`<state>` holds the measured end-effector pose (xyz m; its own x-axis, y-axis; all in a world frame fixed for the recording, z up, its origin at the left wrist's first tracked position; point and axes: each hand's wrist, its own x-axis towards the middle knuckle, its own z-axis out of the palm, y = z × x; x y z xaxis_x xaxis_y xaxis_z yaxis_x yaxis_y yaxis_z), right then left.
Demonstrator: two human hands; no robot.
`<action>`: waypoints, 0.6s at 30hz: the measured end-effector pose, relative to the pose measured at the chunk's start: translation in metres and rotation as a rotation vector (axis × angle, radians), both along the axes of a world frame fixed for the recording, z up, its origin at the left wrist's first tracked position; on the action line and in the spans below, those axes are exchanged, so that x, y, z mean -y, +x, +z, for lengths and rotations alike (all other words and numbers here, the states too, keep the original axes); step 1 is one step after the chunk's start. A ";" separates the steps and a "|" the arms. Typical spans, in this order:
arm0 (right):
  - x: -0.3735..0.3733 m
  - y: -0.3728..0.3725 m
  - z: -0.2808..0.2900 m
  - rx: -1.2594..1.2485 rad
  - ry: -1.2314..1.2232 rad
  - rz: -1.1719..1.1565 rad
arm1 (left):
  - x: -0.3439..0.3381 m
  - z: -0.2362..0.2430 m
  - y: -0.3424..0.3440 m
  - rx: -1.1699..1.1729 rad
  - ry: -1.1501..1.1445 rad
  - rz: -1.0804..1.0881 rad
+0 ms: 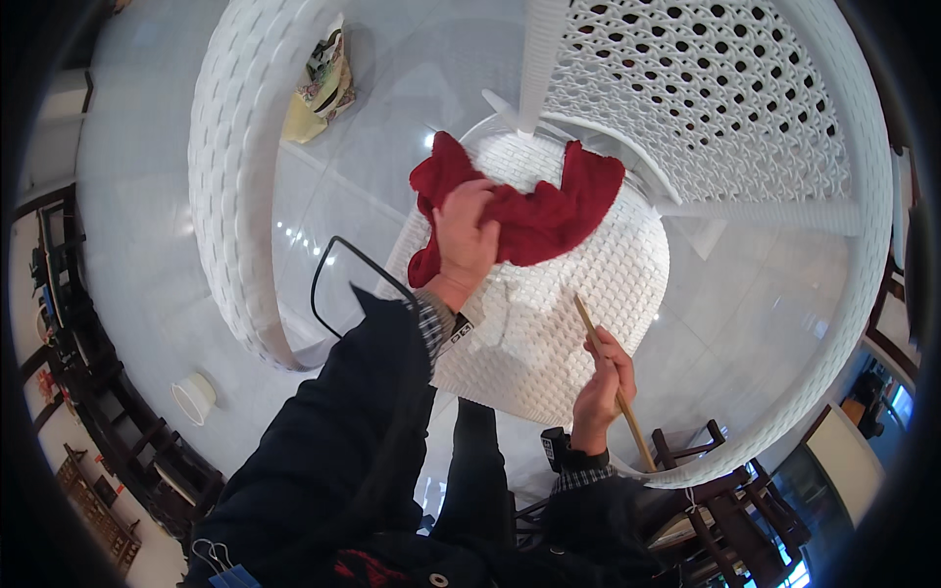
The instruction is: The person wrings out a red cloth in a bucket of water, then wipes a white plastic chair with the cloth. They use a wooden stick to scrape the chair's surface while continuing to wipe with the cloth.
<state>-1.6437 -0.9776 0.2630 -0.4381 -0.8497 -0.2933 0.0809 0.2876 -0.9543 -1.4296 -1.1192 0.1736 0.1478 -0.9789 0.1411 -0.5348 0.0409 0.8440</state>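
Note:
A bunched red cloth (534, 220) lies across the back part of a white woven chair seat (529, 343). My left hand (466, 235) is on the cloth's left part, its fingers bent into the fabric and the tips partly hidden. Toward the front right of the seat, my right hand (605, 382) is closed round a thin wooden stick (632, 421). The stick slants, with its upper tip over the seat and its lower end near the chair's rim.
The white wicker frame (230, 176) curves round the seat, with an openwork panel (696, 88) at the far right. A patterned bag (328, 83) and a white bucket-like container (194, 397) stand on the floor. Dark wooden furniture (725, 510) is at the near right.

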 end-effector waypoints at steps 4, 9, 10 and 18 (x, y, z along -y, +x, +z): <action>-0.012 -0.004 0.011 -0.100 0.040 -0.020 | 0.009 0.022 0.013 0.050 -0.118 0.145; -0.020 0.006 0.009 -0.116 0.033 0.018 | 0.047 0.020 -0.038 0.225 0.186 0.104; -0.021 0.009 0.009 -0.113 0.050 0.019 | 0.056 0.015 -0.053 0.367 0.318 0.099; -0.009 0.013 0.006 -0.236 0.027 0.060 | 0.064 -0.011 -0.094 0.803 0.217 -0.118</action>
<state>-1.6306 -0.9691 0.2695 -0.4461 -0.8697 -0.2112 -0.1618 0.3105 -0.9367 -1.5236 -1.1831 0.1623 -0.0221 -0.9992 -0.0331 -0.9788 0.0149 0.2043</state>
